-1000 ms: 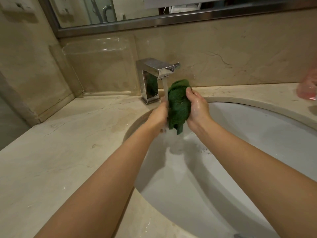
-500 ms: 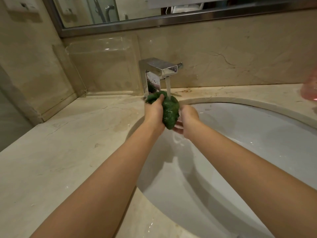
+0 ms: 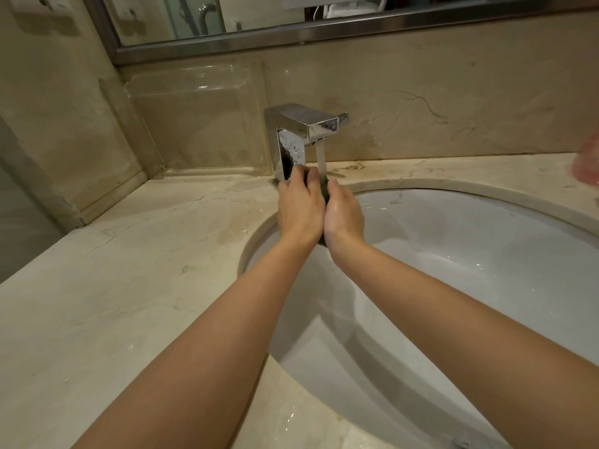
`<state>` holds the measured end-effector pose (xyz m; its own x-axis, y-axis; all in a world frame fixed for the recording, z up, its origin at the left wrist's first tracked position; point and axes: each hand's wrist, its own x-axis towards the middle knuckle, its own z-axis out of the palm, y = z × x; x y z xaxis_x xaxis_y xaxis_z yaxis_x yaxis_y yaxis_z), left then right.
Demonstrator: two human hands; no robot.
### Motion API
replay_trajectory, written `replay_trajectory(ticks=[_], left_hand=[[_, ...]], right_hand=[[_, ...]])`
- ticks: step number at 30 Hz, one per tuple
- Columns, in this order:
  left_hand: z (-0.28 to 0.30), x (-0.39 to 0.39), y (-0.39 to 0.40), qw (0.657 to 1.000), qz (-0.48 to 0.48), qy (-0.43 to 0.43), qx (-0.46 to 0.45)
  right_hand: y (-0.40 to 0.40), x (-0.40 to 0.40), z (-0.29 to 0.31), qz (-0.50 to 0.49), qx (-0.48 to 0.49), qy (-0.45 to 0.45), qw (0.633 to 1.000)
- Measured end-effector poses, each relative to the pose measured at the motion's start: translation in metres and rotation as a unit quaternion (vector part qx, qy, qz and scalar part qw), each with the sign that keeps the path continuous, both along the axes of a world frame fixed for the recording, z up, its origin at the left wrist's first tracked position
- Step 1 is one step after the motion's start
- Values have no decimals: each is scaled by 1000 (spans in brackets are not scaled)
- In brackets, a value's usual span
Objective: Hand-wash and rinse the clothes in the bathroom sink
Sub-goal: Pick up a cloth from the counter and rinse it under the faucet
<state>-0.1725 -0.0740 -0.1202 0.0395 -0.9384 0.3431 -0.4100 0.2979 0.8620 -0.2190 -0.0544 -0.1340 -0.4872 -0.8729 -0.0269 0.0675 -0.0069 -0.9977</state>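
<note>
Head view, only view available.

Both hands are raised together at 12 o'clock of the sink (image 3: 486,254), right under the faucet (image 3: 304,131). The water stream (image 3: 321,157) is running and falls onto the point where the hands meet.

Left hand (image 3: 299,205): fingers curled over the top of the cloth (image 3: 325,191), clenched around it. Right hand (image 3: 344,212): pressed against the left from the 3 o'clock side, fingers wrapped on the same bundle. The cloth is almost wholly hidden; only a dark sliver shows between the two hands near the fingertips, plus a small dark bit below the wrists. Colour reads dark green, but too little is exposed to be sure of the garment type.

Position of the task item: held in the air, above the bowl, in the stream, not lying in the sink.

Sink bowl: no standing water or suds visible, and no other garments in it. The table (image 3: 129,270) at 9 o'clock shows a few wet spots. A pink object (image 3: 588,163) sits at the far 3 o'clock edge, cut off by the frame; identity unclear.

Judgement on progress: the step in hand looks like squeezing the cloth under running water, i.e. rinsing. No foam is visible, so washing seems largely behind. Likely left: wring out, turn off the faucet, set the cloth aside. Whether more clothes wait cannot be told.
</note>
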Motion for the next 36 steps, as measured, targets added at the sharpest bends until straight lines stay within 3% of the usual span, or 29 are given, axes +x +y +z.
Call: replay_trajectory(ticks=[2,7,15,17,21,25,27,29,32,36], left_hand=[[1,-1,4,999,-11,32,-4],[3,-6,-1,990,-25,97,103],[7,-3,0,956,-65,184,218],[8,-1,2,957,-71,182,212],[13,2,3,950,-55,230,205],[16,3,6,937,-43,282,204],[16,3,8,940,-43,285,183],[15,2,9,943,-55,282,166],[14,0,7,951,-60,266,147],[4,-4,-2,984,-44,147,90]], right_hand=[[3,-6,3,-27,-35,88,995],[4,-17,10,8,-36,163,986],[-1,-16,9,35,-57,168,984],[-1,-17,6,54,-51,140,987],[0,-30,8,101,23,-80,991],[3,-44,-1,165,146,-34,975],[5,-48,-6,230,175,-89,953],[7,-48,-4,261,143,-157,942],[7,-45,0,209,68,-163,962],[0,-38,-5,5,-51,-91,995]])
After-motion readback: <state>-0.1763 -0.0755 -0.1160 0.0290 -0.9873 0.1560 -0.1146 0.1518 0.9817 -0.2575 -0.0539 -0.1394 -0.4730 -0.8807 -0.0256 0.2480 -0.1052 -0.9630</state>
